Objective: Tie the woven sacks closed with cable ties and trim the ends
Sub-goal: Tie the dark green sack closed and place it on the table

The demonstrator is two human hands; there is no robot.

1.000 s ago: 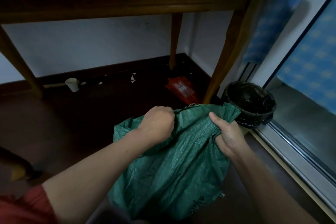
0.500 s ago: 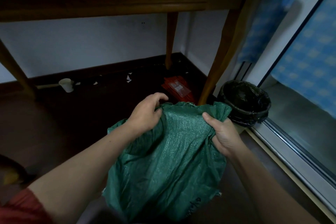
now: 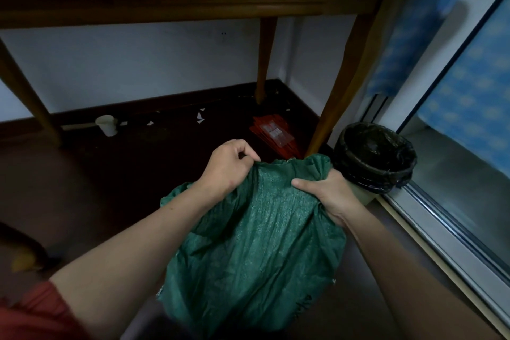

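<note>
Beside the wooden table leg (image 3: pixel 336 96), I see the green woven sack (image 3: pixel 256 243) on dark floor (image 3: pixel 110 188): left hand (image 3: pixel 226 168) pinches its top edge, right hand (image 3: pixel 328 196) grips its bunched corner. Lined bin (image 3: pixel 375 157) stands just right of it.

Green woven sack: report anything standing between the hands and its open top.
Nothing visible does. The left hand pinches the top edge of the green woven sack; the right hand grips its bunched right side. The round black-lined bin stands beyond the right hand, not between.
</note>
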